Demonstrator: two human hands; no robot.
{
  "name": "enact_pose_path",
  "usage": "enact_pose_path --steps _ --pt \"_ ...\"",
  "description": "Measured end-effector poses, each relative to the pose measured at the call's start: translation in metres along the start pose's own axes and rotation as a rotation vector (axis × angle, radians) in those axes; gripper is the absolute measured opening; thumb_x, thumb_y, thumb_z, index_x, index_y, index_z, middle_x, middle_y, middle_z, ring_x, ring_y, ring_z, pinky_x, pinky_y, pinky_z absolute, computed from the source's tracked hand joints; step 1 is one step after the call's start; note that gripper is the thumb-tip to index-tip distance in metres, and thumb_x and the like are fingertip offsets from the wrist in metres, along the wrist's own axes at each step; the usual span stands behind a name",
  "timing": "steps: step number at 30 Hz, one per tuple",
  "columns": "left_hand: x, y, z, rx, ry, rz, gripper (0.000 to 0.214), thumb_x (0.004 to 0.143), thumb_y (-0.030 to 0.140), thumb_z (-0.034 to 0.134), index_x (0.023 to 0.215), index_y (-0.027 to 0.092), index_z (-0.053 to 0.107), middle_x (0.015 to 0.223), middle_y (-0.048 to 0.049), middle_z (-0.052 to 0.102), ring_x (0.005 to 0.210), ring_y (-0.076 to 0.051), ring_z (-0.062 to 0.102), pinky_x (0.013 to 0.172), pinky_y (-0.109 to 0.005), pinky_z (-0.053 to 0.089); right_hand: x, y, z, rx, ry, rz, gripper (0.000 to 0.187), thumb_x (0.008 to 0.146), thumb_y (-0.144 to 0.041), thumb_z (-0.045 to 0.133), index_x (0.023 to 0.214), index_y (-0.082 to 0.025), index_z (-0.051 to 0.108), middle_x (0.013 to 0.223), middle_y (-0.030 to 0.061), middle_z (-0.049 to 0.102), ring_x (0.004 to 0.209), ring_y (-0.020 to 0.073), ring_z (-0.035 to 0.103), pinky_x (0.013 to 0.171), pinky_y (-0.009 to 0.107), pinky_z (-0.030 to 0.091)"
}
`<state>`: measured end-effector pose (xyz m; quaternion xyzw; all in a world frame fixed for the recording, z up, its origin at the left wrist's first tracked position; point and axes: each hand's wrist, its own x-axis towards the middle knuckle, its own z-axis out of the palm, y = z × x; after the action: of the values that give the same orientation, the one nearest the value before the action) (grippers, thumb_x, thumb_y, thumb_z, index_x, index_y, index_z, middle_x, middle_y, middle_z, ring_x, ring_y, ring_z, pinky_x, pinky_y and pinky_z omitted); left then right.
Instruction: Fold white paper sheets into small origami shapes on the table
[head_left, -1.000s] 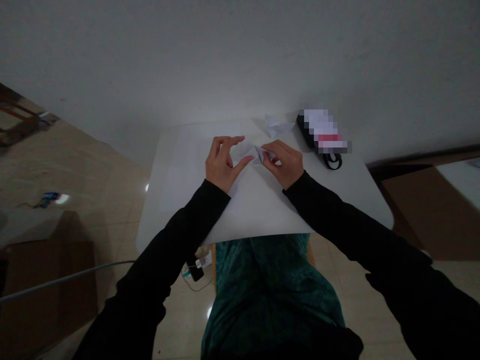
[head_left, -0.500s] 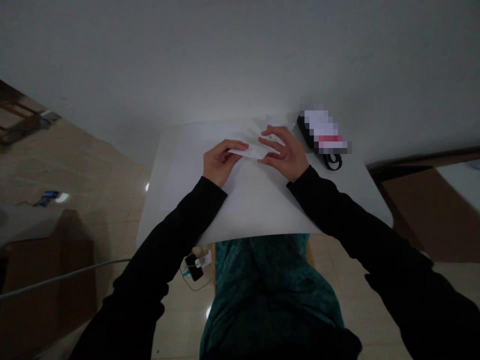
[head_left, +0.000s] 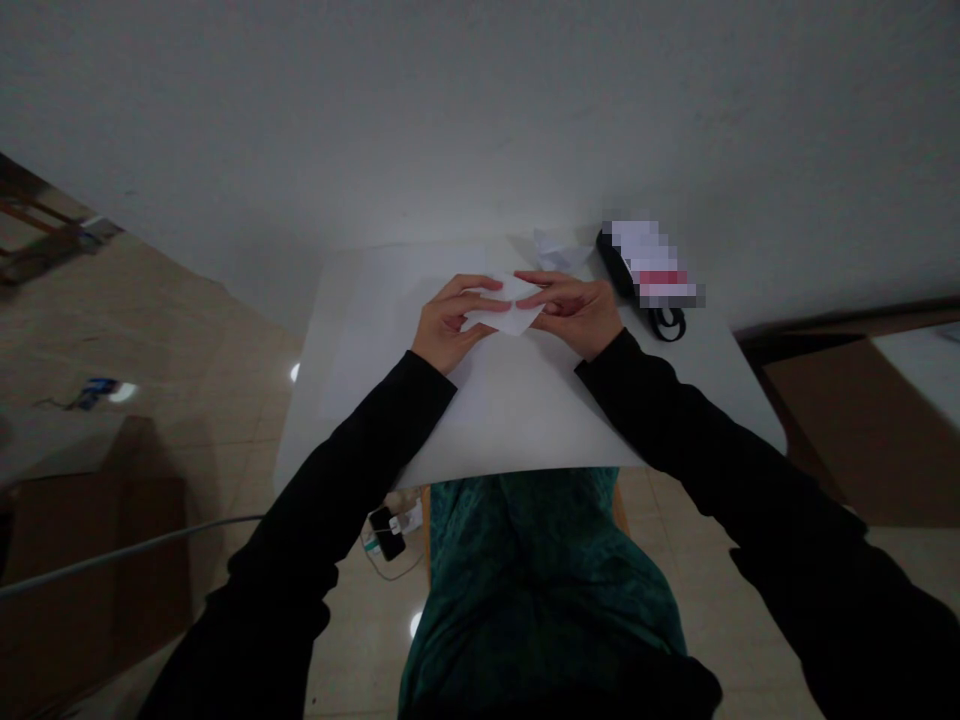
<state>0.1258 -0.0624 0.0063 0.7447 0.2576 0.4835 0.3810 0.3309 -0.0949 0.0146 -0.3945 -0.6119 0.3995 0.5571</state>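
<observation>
A small folded piece of white paper (head_left: 508, 312) is held just above the white table (head_left: 525, 410) between both hands. My left hand (head_left: 448, 325) grips its left side, with fingers curled over the top edge and the thumb beneath. My right hand (head_left: 576, 312) holds the right side, its fingers stretched along the paper and pressed together with the thumb. Both arms are in black sleeves.
Another folded white paper (head_left: 556, 250) lies at the table's far edge by the wall. A black object (head_left: 651, 290) with a cord, partly blurred out, sits at the far right. Below the table's near edge a phone (head_left: 388, 532) and cable lie on the tiled floor.
The paper went from a narrow strip pinched at its ends to a wider piece held flat. My hands have closed in on it from both sides and come slightly nearer to me.
</observation>
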Motion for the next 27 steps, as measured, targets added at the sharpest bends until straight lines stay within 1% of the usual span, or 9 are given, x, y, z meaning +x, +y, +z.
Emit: enact_pose_path --steps 4,6,9,12,16,20,23,27 --pt "-0.003 -0.006 0.001 -0.07 0.027 -0.058 0.023 0.074 0.043 0.078 0.093 0.03 0.077 0.136 -0.0062 0.055 0.097 -0.019 0.067 0.089 -0.042 0.055 0.0 0.002 -0.001 0.013 -0.027 -0.046 0.021 0.062 -0.032 0.087 0.081 -0.028 0.078 0.118 0.0045 0.072 0.102 0.0216 0.07 0.095 0.042 0.056" --pt "-0.003 -0.008 0.001 -0.088 0.035 -0.086 0.025 0.072 0.044 0.08 0.091 0.028 0.078 0.137 -0.0077 0.056 0.099 -0.02 0.068 0.092 -0.043 0.054 0.0 0.005 -0.001 0.052 -0.04 -0.07 0.021 0.062 -0.031 0.087 0.082 -0.028 0.078 0.115 0.0038 0.073 0.098 0.0207 0.071 0.093 0.041 0.057" --pt "-0.003 -0.006 0.003 -0.129 0.043 -0.139 0.029 0.065 0.042 0.085 0.088 0.025 0.078 0.123 -0.0089 0.067 0.106 -0.023 0.067 0.095 -0.043 0.054 0.0 0.009 -0.002 0.054 -0.023 -0.097 0.019 0.064 -0.03 0.086 0.081 -0.028 0.077 0.107 0.003 0.075 0.092 0.0196 0.072 0.089 0.04 0.06" --pt "-0.002 -0.001 0.006 -0.192 0.05 -0.188 0.03 0.062 0.04 0.086 0.085 0.024 0.079 0.109 -0.0076 0.074 0.102 -0.023 0.069 0.094 -0.041 0.056 0.001 0.009 -0.002 -0.038 0.031 -0.079 0.017 0.064 -0.029 0.086 0.079 -0.027 0.077 0.101 0.0025 0.077 0.088 0.0193 0.072 0.086 0.039 0.06" --pt "-0.003 0.005 0.012 -0.211 0.132 -0.296 0.029 0.064 0.041 0.085 0.085 0.022 0.079 0.097 -0.0067 0.076 0.092 -0.02 0.072 0.094 -0.04 0.057 0.001 0.006 -0.001 -0.147 0.104 -0.04 0.013 0.066 -0.03 0.084 0.076 -0.025 0.076 0.093 0.0019 0.077 0.083 0.0189 0.071 0.083 0.038 0.06" --pt "-0.006 0.004 0.012 -0.286 0.15 -0.422 0.039 0.06 0.043 0.087 0.088 0.017 0.078 0.086 -0.0074 0.077 0.081 -0.021 0.074 0.089 -0.04 0.06 0.002 0.009 0.0 -0.131 0.19 -0.062 0.01 0.066 -0.028 0.083 0.071 -0.023 0.076 0.083 0.0012 0.077 0.079 0.018 0.071 0.083 0.037 0.06" --pt "-0.006 0.003 0.011 -0.329 0.157 -0.455 0.04 0.057 0.041 0.089 0.085 0.016 0.077 0.085 -0.0081 0.077 0.079 -0.021 0.075 0.087 -0.04 0.062 0.003 0.012 0.0 -0.101 0.239 -0.061 0.007 0.067 -0.025 0.082 0.069 -0.024 0.076 0.081 0.0002 0.076 0.077 0.0176 0.071 0.084 0.039 0.059" --pt "-0.005 0.002 0.011 -0.336 0.193 -0.437 0.037 0.058 0.04 0.088 0.081 0.014 0.076 0.084 -0.0098 0.076 0.076 -0.02 0.075 0.081 -0.037 0.063 0.003 0.009 -0.002 -0.069 0.208 0.015 0.007 0.067 -0.026 0.082 0.07 -0.027 0.076 0.083 -0.0013 0.076 0.084 0.0186 0.071 0.089 0.041 0.057"
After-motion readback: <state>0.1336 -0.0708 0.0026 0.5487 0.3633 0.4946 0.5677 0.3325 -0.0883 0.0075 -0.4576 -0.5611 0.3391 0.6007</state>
